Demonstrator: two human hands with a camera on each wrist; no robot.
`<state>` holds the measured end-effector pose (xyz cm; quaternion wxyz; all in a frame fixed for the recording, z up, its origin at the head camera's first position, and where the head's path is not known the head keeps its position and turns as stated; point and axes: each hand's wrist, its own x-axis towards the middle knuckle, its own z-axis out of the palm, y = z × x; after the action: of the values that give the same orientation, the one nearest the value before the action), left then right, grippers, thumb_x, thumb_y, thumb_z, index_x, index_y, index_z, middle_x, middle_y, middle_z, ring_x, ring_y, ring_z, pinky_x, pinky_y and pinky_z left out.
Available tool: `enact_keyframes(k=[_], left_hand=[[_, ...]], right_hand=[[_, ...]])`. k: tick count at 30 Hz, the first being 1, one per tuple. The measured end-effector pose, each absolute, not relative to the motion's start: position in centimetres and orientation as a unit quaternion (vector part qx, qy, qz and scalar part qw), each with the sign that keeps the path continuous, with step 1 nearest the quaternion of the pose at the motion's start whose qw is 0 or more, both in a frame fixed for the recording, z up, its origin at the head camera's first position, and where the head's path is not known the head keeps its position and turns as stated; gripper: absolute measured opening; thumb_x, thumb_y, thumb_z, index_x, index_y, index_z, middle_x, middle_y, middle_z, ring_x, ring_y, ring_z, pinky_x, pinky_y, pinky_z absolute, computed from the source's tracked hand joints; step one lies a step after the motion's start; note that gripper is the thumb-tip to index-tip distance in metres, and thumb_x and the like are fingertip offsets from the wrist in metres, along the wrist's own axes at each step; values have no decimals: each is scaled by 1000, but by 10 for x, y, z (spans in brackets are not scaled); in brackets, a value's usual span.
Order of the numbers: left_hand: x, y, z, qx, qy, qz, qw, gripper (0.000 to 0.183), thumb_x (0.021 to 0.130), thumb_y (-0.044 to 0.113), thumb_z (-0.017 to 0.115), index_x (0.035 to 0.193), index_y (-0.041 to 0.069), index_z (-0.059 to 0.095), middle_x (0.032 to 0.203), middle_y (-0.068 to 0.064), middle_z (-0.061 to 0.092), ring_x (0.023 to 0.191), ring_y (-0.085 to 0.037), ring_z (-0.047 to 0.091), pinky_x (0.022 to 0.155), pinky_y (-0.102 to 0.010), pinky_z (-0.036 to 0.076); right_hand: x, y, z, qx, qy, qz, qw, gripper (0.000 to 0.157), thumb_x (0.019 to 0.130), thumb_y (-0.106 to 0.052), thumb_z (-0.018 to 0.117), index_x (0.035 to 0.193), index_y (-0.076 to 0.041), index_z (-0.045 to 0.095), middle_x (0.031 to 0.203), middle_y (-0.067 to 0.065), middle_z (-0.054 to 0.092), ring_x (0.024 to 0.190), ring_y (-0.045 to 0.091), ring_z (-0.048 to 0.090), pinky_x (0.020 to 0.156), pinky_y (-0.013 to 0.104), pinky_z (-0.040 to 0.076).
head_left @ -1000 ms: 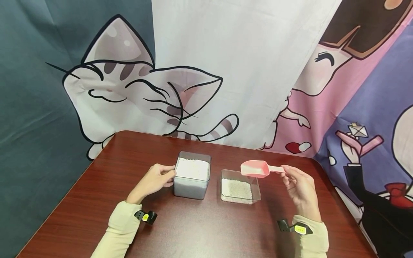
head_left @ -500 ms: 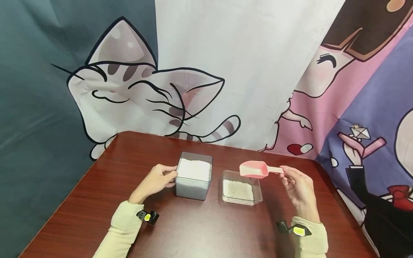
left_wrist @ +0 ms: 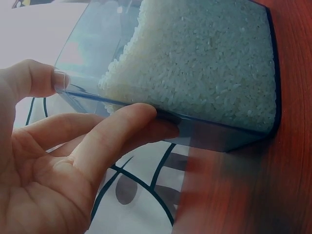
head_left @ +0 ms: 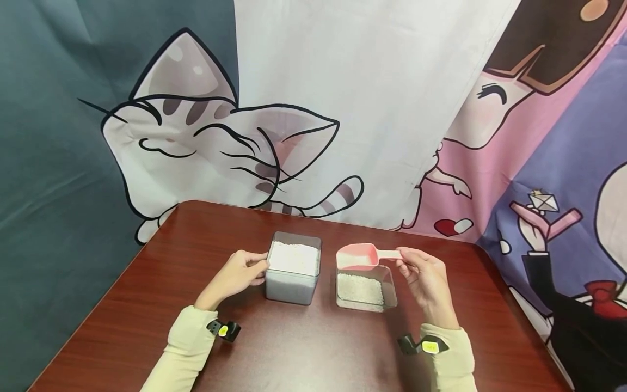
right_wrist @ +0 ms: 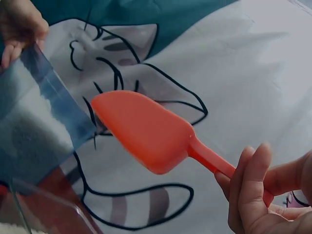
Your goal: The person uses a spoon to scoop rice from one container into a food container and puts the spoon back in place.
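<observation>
A tall, see-through grey-blue container (head_left: 292,287) stands left of centre on the table, well filled with white rice (left_wrist: 204,63). My left hand (head_left: 239,272) holds it at its left side, thumb at the rim corner and fingers against the wall. My right hand (head_left: 427,277) pinches the handle of a pink scoop (head_left: 357,257). Level in the air, the scoop overlaps the back rim of a low clear box (head_left: 390,291) in the head view. Pale grains (head_left: 360,288) cover that box's bottom. The scoop's bowl looks empty.
Both containers stand side by side on a reddish-brown wooden table (head_left: 294,348), a narrow gap between them. Behind the table hangs a cloth backdrop (head_left: 382,109) with cartoon drawings. Each wrist wears a black strap with a small camera.
My right hand has carried the scoop to the left, from the low box's right side to over its back left part. My left hand keeps its place on the tall container.
</observation>
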<state>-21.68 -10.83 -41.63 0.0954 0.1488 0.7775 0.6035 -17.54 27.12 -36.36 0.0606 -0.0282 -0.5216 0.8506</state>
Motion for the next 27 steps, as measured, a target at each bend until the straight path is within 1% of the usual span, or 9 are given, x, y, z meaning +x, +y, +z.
enact_keyframes(k=[5,9,13,15,18,23,25,27], left_hand=[[-216,-108,-416,158,778,601,92,40,89,11,53,122,-10,52,118,-25,56,87,-19,64,70,-32,57],[-215,-108,-416,154,777,604,93,40,88,11,54,122,-10,52,118,-25,57,87,-20,64,70,-32,57],[-215,-108,-416,150,777,604,92,40,88,12,54,122,-9,53,118,-24,57,88,-20,64,69,-33,57],[-215,-109,-417,149,777,604,94,40,88,12,54,122,-9,53,119,-24,57,88,-20,65,69,-33,57],[-215,-109,-418,149,776,606,99,40,88,12,54,122,-9,53,118,-25,57,87,-20,65,69,-33,57],[-215,-109,-418,148,775,606,99,40,88,12,55,122,-9,53,115,-24,58,86,-21,65,69,-34,57],[-215,-109,-417,148,776,605,98,40,88,12,54,122,-9,53,114,-24,59,85,-21,66,69,-34,57],[-215,-110,-416,149,776,605,97,40,88,12,54,122,-9,53,114,-23,59,85,-21,65,69,-34,57]], right_hand=[[-179,253,-353,-23,-535,842,63,16,87,3,55,84,1,71,73,8,68,58,12,63,57,18,55],[-184,238,-344,-16,-565,822,66,10,86,0,60,85,4,69,68,9,66,55,13,63,54,18,55],[-191,224,-338,-13,-595,801,69,11,84,-3,63,86,7,67,66,10,65,54,14,62,54,19,55],[-195,218,-336,-14,-615,785,70,10,84,-4,64,86,6,67,67,10,65,54,14,62,55,19,55],[-199,208,-333,-10,-652,754,82,12,84,-4,63,87,8,66,67,10,65,53,14,62,55,22,56],[-203,187,-324,27,-717,688,113,17,86,-2,58,91,13,62,68,14,66,53,15,62,54,27,57],[-199,176,-314,47,-748,650,124,17,86,0,55,91,15,62,70,19,66,53,17,63,54,29,57],[-200,167,-310,65,-776,612,135,17,87,-1,55,90,13,63,70,22,66,52,17,63,53,29,57]])
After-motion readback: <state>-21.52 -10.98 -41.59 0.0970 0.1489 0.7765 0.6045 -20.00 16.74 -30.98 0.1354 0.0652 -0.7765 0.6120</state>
